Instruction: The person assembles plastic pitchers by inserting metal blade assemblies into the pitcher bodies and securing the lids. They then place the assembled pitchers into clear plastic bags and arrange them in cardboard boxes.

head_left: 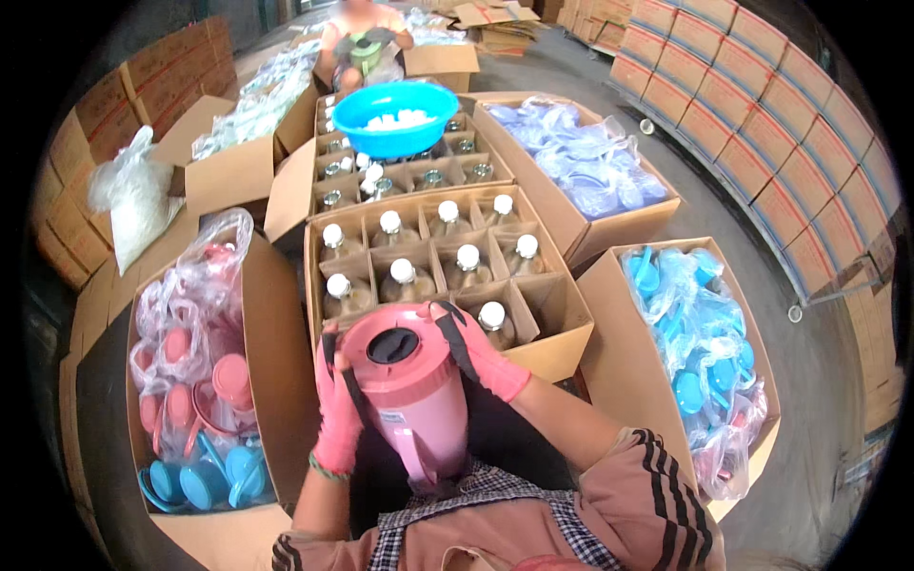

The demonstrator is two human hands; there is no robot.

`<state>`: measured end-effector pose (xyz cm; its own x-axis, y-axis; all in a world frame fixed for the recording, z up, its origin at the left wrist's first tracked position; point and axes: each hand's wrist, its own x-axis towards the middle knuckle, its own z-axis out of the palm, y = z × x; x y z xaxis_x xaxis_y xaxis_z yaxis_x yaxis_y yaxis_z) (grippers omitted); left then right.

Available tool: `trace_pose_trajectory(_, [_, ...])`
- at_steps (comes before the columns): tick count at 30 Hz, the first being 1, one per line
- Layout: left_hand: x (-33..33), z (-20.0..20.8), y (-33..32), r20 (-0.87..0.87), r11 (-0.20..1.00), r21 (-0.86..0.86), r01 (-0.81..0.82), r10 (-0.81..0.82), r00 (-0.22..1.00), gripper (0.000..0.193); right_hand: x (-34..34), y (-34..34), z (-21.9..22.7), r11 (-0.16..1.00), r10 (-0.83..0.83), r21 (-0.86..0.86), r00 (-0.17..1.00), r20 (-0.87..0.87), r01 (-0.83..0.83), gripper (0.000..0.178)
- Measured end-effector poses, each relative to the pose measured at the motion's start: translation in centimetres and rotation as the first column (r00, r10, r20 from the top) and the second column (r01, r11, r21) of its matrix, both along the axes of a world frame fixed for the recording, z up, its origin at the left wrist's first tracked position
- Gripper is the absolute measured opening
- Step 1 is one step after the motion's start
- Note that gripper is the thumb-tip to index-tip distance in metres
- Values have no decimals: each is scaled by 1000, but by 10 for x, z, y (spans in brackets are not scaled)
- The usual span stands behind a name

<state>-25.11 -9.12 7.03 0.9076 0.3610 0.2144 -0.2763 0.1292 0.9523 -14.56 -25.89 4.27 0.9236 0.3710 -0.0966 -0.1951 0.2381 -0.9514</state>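
Note:
A pink plastic jug [427, 419] with a pink lid and a black centre piece stands upright in front of my body, its handle toward me. My left hand [338, 395], in a pink glove with dark fingers, is closed round the left rim of the lid. From the right, my right hand [476, 354], gloved the same way, grips the lid's opposite rim. Just beyond the jug is a divided carton [547, 364] with several clear bottles [402, 281] under white caps. One compartment at its near right corner has no bottle.
Pink and blue jug parts in plastic bags fill a left carton [267, 381]; blue ones fill a right carton [609, 347]. A blue basin [395, 143] of white caps rests on another bottle carton. Purple bagged parts [590, 162] lie beyond. Another person [367, 38] works at the back.

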Motion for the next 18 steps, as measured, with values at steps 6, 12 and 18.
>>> trace_pose_trajectory(6, [1,15,-19,-19,940,340,-25,33,999,53,7,-9,11,989,92,110,995,24,-94,25])
trace_pose_trajectory(12, [43,-76,30,153,473,-697,539,-636,756,72,-40,-19,88,658,435,-697,611,661,285,25])
trace_pose_trajectory(18, [26,-74,6,44,538,-683,493,-644,764,69,-15,-22,133,343,933,-924,173,316,-166,17])
